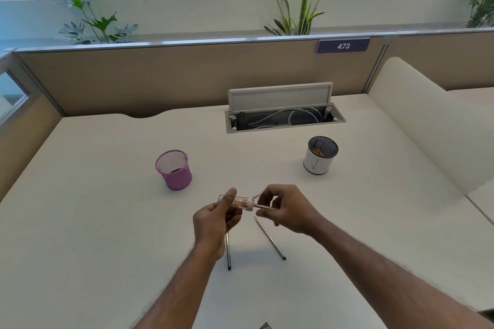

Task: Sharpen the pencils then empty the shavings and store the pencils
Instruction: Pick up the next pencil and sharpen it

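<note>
Above the near middle of the worktop [107, 222], the left grip [213, 219] is curled round a clear tube sharpener [239, 201], holding it level, while the right grip [287, 211] pinches a pencil [260, 205] whose tip sits in the sharpener's pale cap. Sharpening looks to be the step in hand, and brownish shavings show inside the tube. The next move probably calls for the right fingers to twist the pencil against a steady left hold, then draw it straight out so the point does not snap. By count there are three pencils: the one being worked and two lying on the worktop just below the hands, a left pencil [228, 251] partly hidden by the left wrist and a right pencil [270, 238] angled away from it (whether either is already sharp is too small to tell). There is one sharpener and two mesh cups, a pink cup [175, 171] to the left and a white-wrapped cup [320, 157] to the right, well apart; emptying and storing appear not yet begun.
</note>
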The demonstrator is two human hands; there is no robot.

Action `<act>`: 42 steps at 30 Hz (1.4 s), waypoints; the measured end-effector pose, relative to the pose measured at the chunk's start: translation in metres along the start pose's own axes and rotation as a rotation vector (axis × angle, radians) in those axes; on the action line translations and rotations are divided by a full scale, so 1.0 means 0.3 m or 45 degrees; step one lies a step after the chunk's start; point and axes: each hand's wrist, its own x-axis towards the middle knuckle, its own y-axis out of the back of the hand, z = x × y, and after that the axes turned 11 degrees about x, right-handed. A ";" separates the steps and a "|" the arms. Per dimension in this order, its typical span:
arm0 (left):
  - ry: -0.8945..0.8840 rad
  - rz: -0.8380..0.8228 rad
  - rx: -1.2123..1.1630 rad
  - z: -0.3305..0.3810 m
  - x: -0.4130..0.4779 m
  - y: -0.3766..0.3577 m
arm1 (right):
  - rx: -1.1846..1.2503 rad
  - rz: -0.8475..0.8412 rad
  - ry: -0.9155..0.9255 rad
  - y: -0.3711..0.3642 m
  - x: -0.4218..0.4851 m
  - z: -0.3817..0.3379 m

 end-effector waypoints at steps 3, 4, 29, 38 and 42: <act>0.016 0.043 -0.022 0.002 0.006 -0.005 | -0.297 0.159 0.293 -0.013 0.007 0.021; 0.028 0.054 -0.037 0.001 0.006 -0.007 | -0.429 0.169 0.388 -0.014 0.009 0.024; -0.089 -0.066 0.088 0.020 0.012 0.005 | 0.089 -0.165 -0.129 0.010 0.012 -0.012; -0.038 0.058 0.001 0.014 -0.003 -0.016 | -0.399 0.274 0.546 -0.021 0.007 0.062; -0.060 0.053 0.030 0.012 -0.004 -0.015 | -0.325 0.183 0.520 -0.011 0.007 0.057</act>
